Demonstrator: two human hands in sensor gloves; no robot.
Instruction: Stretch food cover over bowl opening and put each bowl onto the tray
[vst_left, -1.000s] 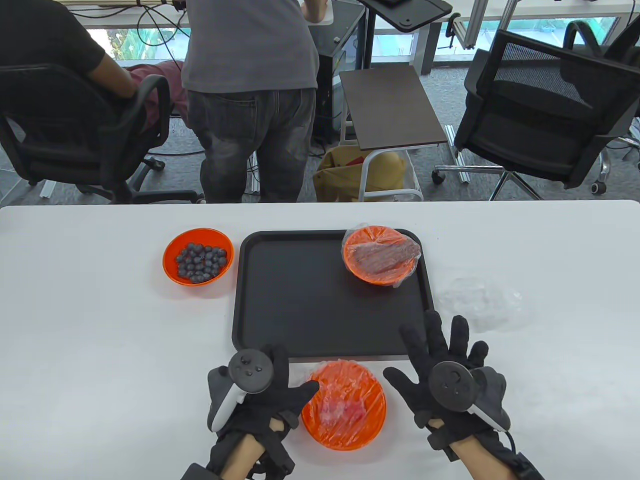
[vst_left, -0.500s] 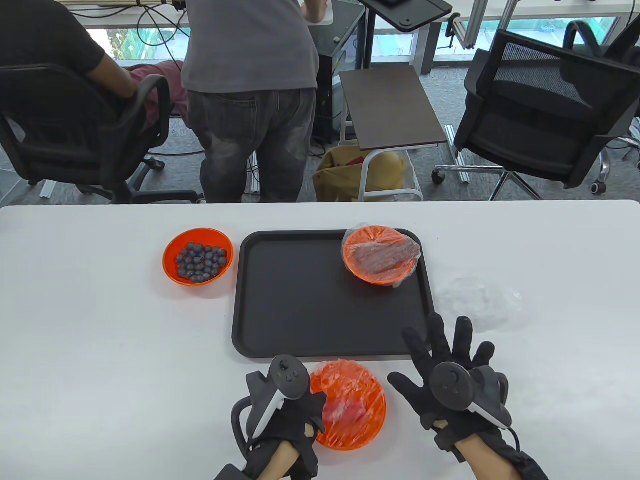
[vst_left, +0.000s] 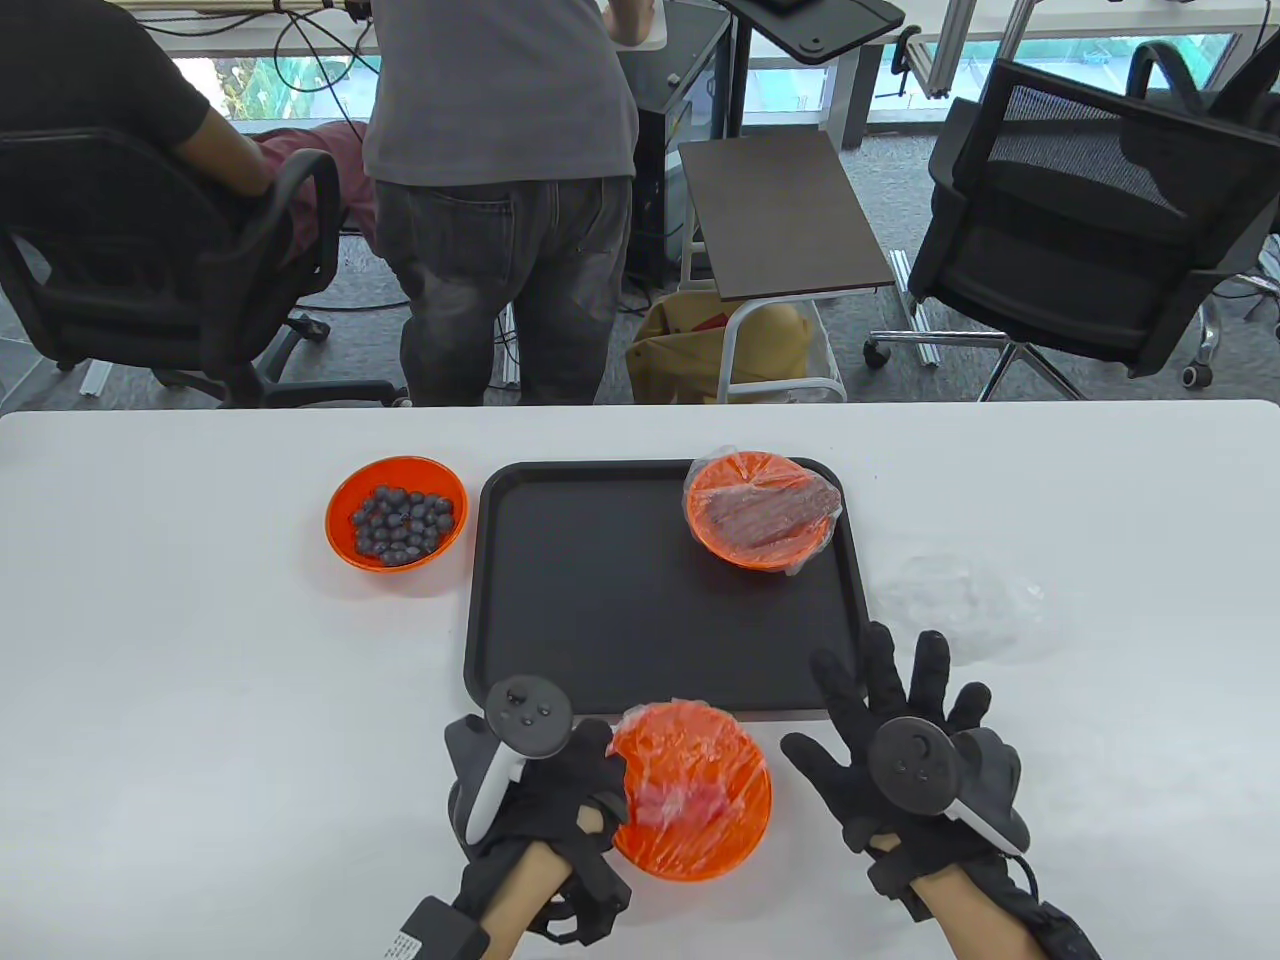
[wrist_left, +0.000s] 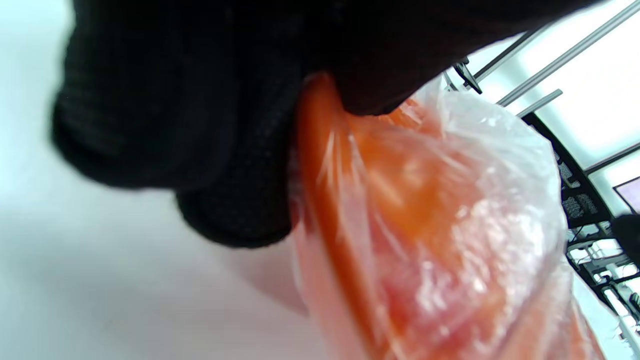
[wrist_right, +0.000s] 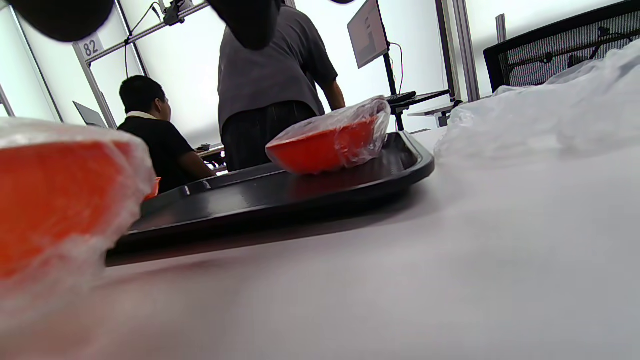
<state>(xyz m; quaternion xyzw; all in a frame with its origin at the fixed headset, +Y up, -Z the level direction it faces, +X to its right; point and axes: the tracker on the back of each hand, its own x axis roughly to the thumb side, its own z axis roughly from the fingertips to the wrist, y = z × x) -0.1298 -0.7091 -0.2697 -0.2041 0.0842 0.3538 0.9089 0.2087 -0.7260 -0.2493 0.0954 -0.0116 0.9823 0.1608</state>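
An orange bowl (vst_left: 700, 800) with pink food under a clear stretched cover sits near the table's front edge, just below the black tray (vst_left: 600, 600). My left hand (vst_left: 575, 790) grips its left rim, fingers curled round the edge; the left wrist view shows the covered bowl (wrist_left: 425, 225) close against the glove. My right hand (vst_left: 890, 700) lies flat and spread to the right of that bowl, holding nothing. A second covered orange bowl (vst_left: 762, 508) with brownish food stands in the tray's far right corner. An uncovered orange bowl of blueberries (vst_left: 397, 525) sits left of the tray.
A loose clear food cover (vst_left: 960, 605) lies on the white table right of the tray, also seen in the right wrist view as loose cover (wrist_right: 550, 110). Beyond the far edge stand a person (vst_left: 500, 190), a seated person (vst_left: 110, 120), office chairs and a small side table (vst_left: 780, 215).
My left hand has closed round the near bowl's left rim, and the bowl has shifted slightly toward the tray. The right hand stays spread in place.
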